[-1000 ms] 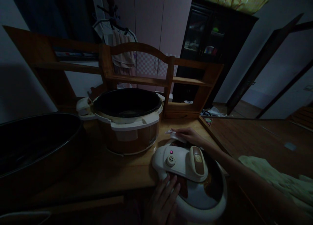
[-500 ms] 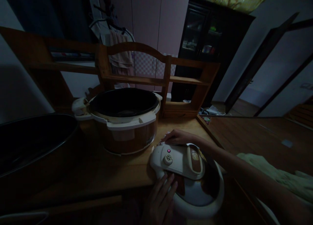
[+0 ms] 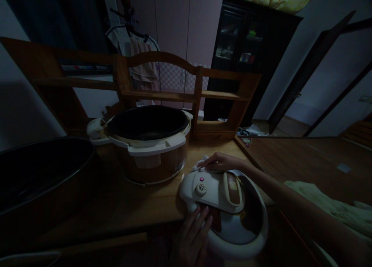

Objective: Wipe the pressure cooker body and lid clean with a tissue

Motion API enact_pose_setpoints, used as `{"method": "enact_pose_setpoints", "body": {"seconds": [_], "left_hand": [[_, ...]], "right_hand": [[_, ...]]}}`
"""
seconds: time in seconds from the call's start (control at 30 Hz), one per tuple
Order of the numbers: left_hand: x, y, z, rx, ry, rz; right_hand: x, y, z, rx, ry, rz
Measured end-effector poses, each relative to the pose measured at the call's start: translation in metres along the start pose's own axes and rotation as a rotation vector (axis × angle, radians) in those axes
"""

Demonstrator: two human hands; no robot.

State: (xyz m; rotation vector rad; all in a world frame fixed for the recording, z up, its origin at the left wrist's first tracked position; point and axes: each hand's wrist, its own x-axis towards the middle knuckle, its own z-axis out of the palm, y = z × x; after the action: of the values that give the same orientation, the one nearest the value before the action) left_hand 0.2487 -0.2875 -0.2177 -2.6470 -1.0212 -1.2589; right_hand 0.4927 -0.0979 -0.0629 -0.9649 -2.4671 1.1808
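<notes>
A white and brown pressure cooker lid [image 3: 229,209] lies on the wooden table [image 3: 139,205] in front of me. My left hand [image 3: 192,240] rests flat on its near rim, fingers stretched out. My right hand [image 3: 219,162] presses a small white cloth [image 3: 200,162] against the lid's far edge, fingers closed over it. The open cooker pot [image 3: 145,143] stands just behind and left of the lid.
A dark metal basin [image 3: 37,170] sits at the left. A wooden shelf rack [image 3: 174,85] runs along the table's back. A dark cabinet [image 3: 250,54] stands behind. Pale fabric [image 3: 328,205] lies low at the right, beside the wood floor.
My right hand with the cloth has slid left along the lid's far edge. My left hand has stayed on the near rim.
</notes>
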Motion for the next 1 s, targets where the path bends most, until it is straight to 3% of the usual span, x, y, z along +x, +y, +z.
{"method": "enact_pose_setpoints", "body": {"seconds": [0.23, 0.4, 0.63, 1.0], "left_hand": [[0.000, -0.001, 0.001, -0.011, 0.006, 0.013], [0.001, 0.001, -0.002, -0.014, -0.004, -0.001], [0.001, -0.002, -0.003, 0.001, 0.002, 0.025], [0.003, 0.001, -0.006, -0.004, -0.016, 0.003]], "right_hand": [[-0.050, 0.032, -0.018, 0.094, 0.149, 0.149], [-0.075, 0.040, -0.006, 0.126, 0.318, 0.203], [-0.087, 0.044, 0.009, 0.070, 0.451, 0.198], [-0.121, 0.062, 0.032, 0.112, 0.687, 0.304]]}}
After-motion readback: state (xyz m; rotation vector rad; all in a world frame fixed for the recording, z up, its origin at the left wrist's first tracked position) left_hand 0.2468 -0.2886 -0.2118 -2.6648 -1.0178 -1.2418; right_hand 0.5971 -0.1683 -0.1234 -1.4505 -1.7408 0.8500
